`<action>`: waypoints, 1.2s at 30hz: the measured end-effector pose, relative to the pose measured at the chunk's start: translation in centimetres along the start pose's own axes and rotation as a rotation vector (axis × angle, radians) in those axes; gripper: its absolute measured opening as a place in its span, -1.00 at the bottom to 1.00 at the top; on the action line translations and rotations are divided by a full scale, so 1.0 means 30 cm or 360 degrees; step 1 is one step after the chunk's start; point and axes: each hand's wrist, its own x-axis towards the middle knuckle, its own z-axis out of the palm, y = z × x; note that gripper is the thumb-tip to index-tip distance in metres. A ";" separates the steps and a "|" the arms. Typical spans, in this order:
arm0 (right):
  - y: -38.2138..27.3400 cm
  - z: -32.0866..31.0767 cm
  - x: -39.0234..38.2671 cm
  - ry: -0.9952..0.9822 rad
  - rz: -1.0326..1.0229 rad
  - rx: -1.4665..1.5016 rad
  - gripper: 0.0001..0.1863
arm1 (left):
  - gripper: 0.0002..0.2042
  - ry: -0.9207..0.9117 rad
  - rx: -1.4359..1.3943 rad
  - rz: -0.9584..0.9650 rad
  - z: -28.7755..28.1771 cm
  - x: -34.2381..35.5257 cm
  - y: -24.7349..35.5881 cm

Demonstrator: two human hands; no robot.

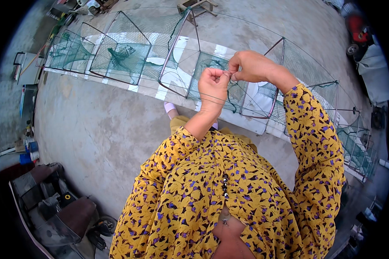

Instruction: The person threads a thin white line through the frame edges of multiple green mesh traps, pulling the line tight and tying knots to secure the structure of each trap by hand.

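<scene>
A long folding net trap [160, 71] of green mesh over dark square frames stretches across in front of me, from the far left to the lower right. Over its middle section, my left hand [214, 88] and my right hand [253, 67] meet with fingertips nearly touching. Both are closed in a pinch, thumbs against forefingers. Whatever sits between the fingertips is too small to make out. Below them, a dark green cord [232, 103] hangs along the mesh.
Under the trap lie white and grey patterned sheets [177, 80] on the concrete floor [99, 121]. A small wooden stool [203, 6] stands behind. A three-wheeled vehicle [65, 211] is at lower left, a red wheeled machine [356, 32] at upper right. My foot [170, 107] is close to the sheets.
</scene>
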 end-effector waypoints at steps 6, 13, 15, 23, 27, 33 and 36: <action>-0.042 -0.068 -0.066 0.0114 0.0140 0.0044 -0.84 | -0.88 -0.0313 -0.0464 -0.0520 -0.007 -0.013 0.054; -0.081 -0.119 -0.084 -0.0149 0.0004 0.0998 -0.81 | -0.87 -0.0621 -0.0147 -0.0504 -0.006 -0.012 0.043; -0.082 -0.113 -0.071 0.0013 -0.0023 0.1103 -0.81 | -0.84 -0.0680 0.0048 -0.0335 0.000 -0.027 0.048; -0.054 -0.122 -0.032 0.0257 0.0313 0.0724 -0.76 | -0.83 -0.0538 0.0066 -0.0412 -0.031 -0.024 0.074; -0.012 -0.058 -0.019 -0.0431 0.0320 0.0095 -0.77 | -0.85 -0.0531 -0.0194 -0.0680 -0.017 -0.020 0.115; -0.033 -0.042 -0.025 -0.0153 0.0318 0.0216 -0.90 | -0.88 -0.0413 -0.0173 -0.0763 -0.032 -0.012 0.105; -0.043 -0.038 -0.038 -0.0011 0.0367 0.0158 -0.92 | -0.87 -0.0478 -0.0160 -0.0893 -0.024 -0.013 0.087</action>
